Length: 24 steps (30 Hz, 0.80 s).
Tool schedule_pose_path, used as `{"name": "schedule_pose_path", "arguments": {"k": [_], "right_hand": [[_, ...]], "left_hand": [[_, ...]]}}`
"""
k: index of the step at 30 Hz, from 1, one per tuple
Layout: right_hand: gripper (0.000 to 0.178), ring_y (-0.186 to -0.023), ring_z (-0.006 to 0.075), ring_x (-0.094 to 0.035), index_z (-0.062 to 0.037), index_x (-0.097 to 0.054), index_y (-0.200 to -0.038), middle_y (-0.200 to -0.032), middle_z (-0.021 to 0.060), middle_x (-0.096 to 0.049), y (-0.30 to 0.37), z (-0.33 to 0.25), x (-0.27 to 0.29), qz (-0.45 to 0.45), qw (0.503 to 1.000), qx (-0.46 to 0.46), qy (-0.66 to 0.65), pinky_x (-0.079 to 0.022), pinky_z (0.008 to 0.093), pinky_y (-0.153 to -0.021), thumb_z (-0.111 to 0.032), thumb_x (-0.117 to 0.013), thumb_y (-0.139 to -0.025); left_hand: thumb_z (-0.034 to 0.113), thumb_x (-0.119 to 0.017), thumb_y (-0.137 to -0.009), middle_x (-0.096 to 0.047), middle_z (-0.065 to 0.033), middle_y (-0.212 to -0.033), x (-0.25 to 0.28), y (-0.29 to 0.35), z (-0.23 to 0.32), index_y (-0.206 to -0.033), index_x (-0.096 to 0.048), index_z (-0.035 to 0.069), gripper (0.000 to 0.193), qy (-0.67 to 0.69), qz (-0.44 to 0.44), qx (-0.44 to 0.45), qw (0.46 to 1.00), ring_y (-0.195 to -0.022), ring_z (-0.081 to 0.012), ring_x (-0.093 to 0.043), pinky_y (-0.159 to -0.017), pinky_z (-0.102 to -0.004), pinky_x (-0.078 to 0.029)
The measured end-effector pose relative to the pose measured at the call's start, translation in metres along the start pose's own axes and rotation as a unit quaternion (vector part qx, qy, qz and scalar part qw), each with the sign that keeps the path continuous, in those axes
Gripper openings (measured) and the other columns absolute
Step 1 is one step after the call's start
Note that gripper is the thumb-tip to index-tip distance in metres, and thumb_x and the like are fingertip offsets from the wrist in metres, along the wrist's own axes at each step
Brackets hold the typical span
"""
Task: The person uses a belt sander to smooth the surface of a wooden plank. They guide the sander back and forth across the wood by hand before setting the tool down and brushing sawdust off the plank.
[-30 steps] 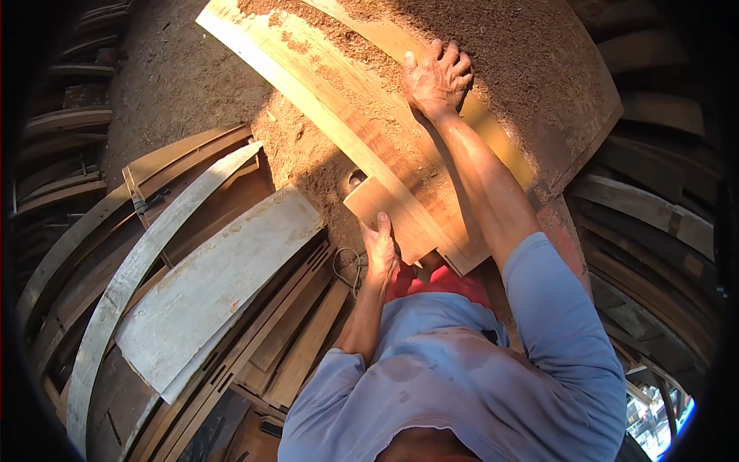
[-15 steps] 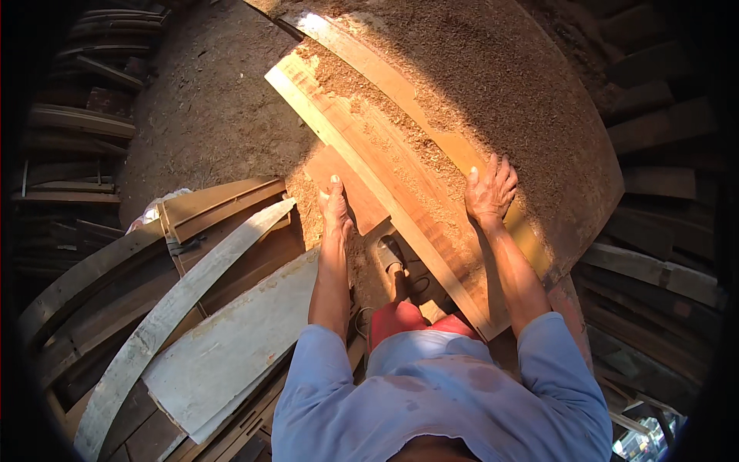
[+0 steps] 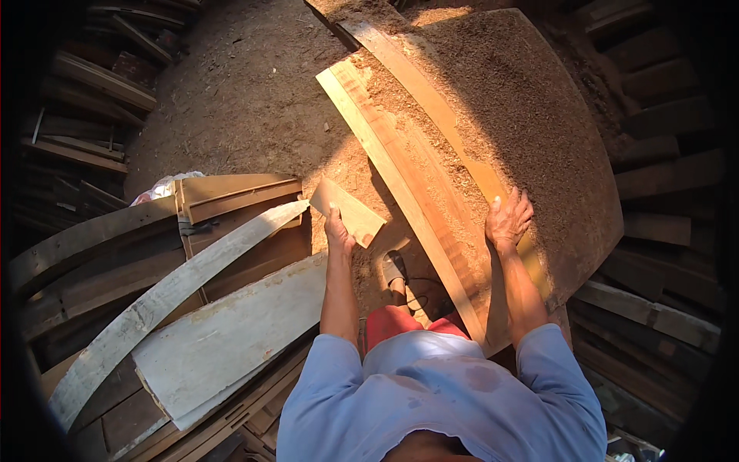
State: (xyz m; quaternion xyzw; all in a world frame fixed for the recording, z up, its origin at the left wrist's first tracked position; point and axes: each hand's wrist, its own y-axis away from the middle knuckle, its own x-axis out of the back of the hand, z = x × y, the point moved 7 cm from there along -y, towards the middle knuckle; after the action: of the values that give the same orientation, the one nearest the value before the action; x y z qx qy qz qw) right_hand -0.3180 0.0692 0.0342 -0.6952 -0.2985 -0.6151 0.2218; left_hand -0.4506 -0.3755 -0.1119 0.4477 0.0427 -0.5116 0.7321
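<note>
My left hand (image 3: pixel 339 233) grips a short rectangular wooden board (image 3: pixel 356 211) by its near edge, thumb on top. The board is held apart from the workbench, over the floor to its left. My right hand (image 3: pixel 509 220) lies flat with fingers spread, at the edge of a long yellowish wooden strip (image 3: pixel 431 96) and the sawdust beside it. Left of that strip runs a long pale plank (image 3: pixel 385 146) along the workbench's left edge. Wood shavings partly cover both.
The broad workbench top (image 3: pixel 596 208) is strewn with shavings. At the left, a curved whitish plank (image 3: pixel 185 273) and a wide grey-white board (image 3: pixel 239 327) lie over stacked timber. More timber (image 3: pixel 662 185) lines the right side. My sandalled foot (image 3: pixel 394 266) stands below the bench.
My left hand has drawn the short board left, away from the long plank, and its face has tilted into the light. My right hand stays on the bench. The view has shifted slightly.
</note>
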Motion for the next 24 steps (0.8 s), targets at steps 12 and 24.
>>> {"name": "schedule_pose_path", "arguments": {"k": [12,24], "right_hand": [[0.071,-0.146,0.0439,-0.027,-0.0086,-0.034,-0.158,-0.164,0.0211,-0.027,0.000,0.009,-0.013,-0.030,0.999,0.025,-0.028,-0.024,0.0614,-0.119,-0.052,-0.047,-0.104],[0.086,-0.152,0.0428,-0.026,-0.0217,-0.037,-0.162,-0.168,0.0169,-0.029,0.249,0.082,-0.013,-0.104,0.944,0.314,0.001,-0.025,0.0604,-0.120,-0.049,-0.074,-0.089]], "left_hand": [[0.056,-0.065,-0.100,-0.067,-0.0128,-0.127,0.201,0.295,-0.150,-0.138,-0.057,0.010,0.060,-0.027,0.089,0.251,0.964,-0.112,-0.0308,-0.068,-0.093,-0.0552,-0.059],[0.052,-0.074,-0.096,-0.071,-0.0092,-0.117,0.206,0.357,-0.152,-0.134,-0.060,0.011,0.058,-0.024,0.029,0.135,0.990,-0.102,-0.0294,-0.071,-0.087,-0.0539,-0.061]]}}
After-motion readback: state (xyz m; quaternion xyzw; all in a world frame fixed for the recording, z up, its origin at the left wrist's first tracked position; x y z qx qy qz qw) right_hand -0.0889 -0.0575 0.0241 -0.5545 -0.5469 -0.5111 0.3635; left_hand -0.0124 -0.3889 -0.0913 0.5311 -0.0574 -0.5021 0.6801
